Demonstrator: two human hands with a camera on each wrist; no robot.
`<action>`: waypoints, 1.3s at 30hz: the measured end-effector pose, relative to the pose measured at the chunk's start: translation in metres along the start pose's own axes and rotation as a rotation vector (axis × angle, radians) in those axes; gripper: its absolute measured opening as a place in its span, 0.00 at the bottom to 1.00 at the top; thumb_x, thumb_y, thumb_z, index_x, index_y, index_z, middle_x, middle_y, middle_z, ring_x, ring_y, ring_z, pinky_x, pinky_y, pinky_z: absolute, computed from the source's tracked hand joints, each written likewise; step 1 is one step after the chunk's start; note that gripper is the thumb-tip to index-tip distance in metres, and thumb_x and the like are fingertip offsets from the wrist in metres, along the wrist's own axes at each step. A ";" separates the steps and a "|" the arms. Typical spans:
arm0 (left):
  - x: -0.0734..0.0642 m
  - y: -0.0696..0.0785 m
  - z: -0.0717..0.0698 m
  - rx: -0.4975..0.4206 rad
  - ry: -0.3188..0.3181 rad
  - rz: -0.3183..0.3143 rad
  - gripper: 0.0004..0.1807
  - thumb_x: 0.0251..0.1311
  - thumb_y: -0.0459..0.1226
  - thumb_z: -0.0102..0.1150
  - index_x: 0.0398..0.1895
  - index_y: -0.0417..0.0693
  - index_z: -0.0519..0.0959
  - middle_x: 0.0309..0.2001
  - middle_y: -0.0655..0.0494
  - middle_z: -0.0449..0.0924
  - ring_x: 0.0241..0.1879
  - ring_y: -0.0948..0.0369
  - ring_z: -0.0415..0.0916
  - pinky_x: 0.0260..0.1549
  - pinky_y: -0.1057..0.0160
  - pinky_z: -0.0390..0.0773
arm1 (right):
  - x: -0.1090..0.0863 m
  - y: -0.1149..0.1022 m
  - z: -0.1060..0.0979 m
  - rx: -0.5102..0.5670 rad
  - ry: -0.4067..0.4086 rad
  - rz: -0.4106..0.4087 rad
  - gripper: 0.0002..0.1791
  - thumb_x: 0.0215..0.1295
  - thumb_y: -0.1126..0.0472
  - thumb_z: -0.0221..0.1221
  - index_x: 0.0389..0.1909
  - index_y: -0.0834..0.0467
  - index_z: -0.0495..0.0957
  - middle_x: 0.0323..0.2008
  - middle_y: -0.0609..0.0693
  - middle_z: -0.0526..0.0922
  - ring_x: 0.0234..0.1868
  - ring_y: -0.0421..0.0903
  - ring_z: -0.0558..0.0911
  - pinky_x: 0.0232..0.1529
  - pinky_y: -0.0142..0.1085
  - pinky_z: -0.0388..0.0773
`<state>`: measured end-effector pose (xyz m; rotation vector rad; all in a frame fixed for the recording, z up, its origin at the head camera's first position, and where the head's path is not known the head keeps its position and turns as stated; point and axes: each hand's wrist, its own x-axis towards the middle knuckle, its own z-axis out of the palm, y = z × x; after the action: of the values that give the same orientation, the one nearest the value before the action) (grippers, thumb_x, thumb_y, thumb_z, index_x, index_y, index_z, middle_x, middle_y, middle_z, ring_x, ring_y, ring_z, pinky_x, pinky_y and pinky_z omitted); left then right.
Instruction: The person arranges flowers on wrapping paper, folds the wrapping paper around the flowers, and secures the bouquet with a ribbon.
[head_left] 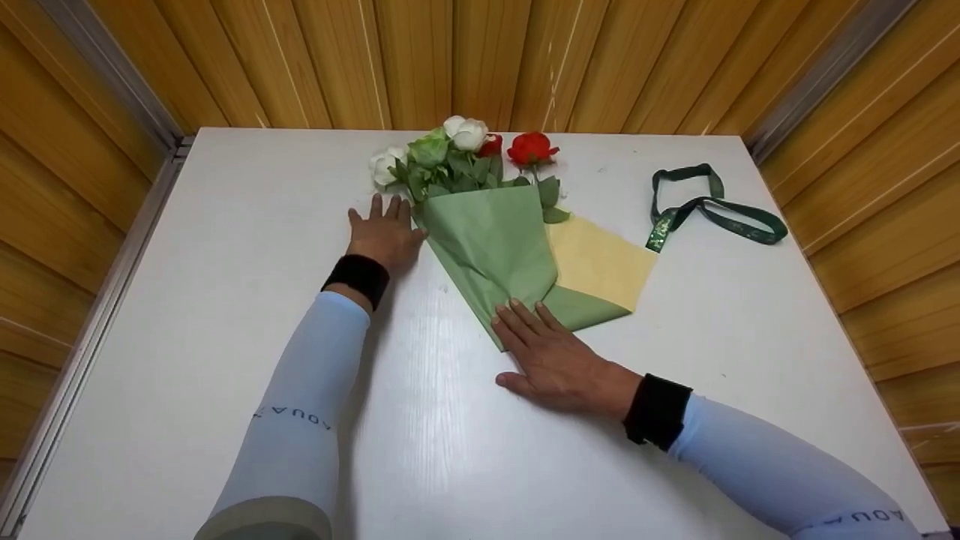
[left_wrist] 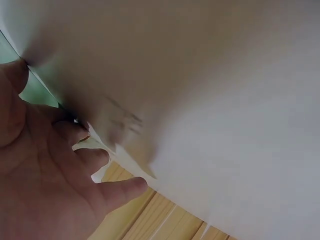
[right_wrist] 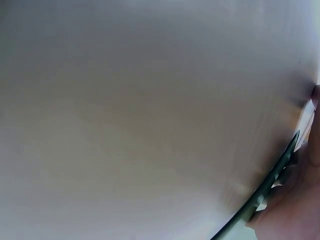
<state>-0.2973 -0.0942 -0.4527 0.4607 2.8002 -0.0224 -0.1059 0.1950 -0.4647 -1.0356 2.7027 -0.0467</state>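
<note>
A bouquet of white, pale green and red flowers (head_left: pixel 466 135) lies on the table, its stems inside green wrapping paper (head_left: pixel 487 232). The paper's left side is folded over the stems, while its right part spreads out with the yellow inner face (head_left: pixel 600 259) showing. My left hand (head_left: pixel 386 236) lies with fingers spread along the upper left edge of the wrap, thumb at the paper. In the left wrist view, that hand (left_wrist: pixel 55 165) shows its palm beside the green edge. With straight fingers, my right hand (head_left: pixel 559 364) rests on the wrap's lower end. The stems are hidden.
A dark green ribbon (head_left: pixel 739 217) lies in loose loops on the right of the white table (head_left: pixel 225 300). Wood-patterned walls (head_left: pixel 487 60) stand close behind the table and along both sides.
</note>
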 end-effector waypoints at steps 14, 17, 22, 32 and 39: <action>-0.001 0.009 -0.001 -0.105 0.121 -0.086 0.29 0.84 0.36 0.37 0.81 0.31 0.56 0.80 0.35 0.61 0.78 0.36 0.60 0.65 0.30 0.72 | 0.005 0.000 -0.001 0.053 0.001 -0.004 0.47 0.82 0.33 0.41 0.85 0.63 0.47 0.85 0.61 0.45 0.86 0.60 0.44 0.83 0.60 0.41; -0.014 0.026 -0.003 -0.188 0.149 -0.100 0.29 0.80 0.33 0.38 0.78 0.25 0.57 0.73 0.28 0.68 0.70 0.34 0.70 0.58 0.35 0.79 | 0.006 0.001 -0.002 0.109 0.022 0.007 0.47 0.80 0.33 0.45 0.84 0.62 0.51 0.85 0.61 0.48 0.86 0.61 0.47 0.82 0.60 0.43; -0.051 0.064 -0.003 -0.312 0.152 0.009 0.27 0.76 0.39 0.53 0.69 0.27 0.70 0.60 0.29 0.76 0.57 0.35 0.78 0.51 0.38 0.83 | 0.009 0.008 -0.005 0.141 0.167 -0.005 0.42 0.78 0.35 0.52 0.79 0.61 0.62 0.80 0.63 0.60 0.81 0.62 0.60 0.80 0.56 0.56; -0.091 0.121 0.022 -0.325 0.145 0.064 0.62 0.58 0.67 0.70 0.82 0.37 0.55 0.73 0.30 0.65 0.67 0.36 0.71 0.55 0.40 0.82 | 0.017 0.047 -0.025 0.278 0.685 0.148 0.17 0.75 0.60 0.63 0.58 0.65 0.80 0.49 0.61 0.82 0.50 0.58 0.81 0.52 0.53 0.80; -0.099 0.126 0.029 -0.334 0.146 0.076 0.63 0.59 0.63 0.72 0.83 0.35 0.50 0.78 0.29 0.57 0.73 0.37 0.66 0.63 0.40 0.76 | 0.039 0.099 -0.051 0.571 0.574 0.673 0.15 0.78 0.60 0.54 0.49 0.66 0.85 0.42 0.62 0.87 0.42 0.57 0.84 0.45 0.47 0.77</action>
<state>-0.1598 -0.0070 -0.4465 0.5010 2.8439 0.5052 -0.2109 0.2403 -0.4354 0.0928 3.0566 -1.0488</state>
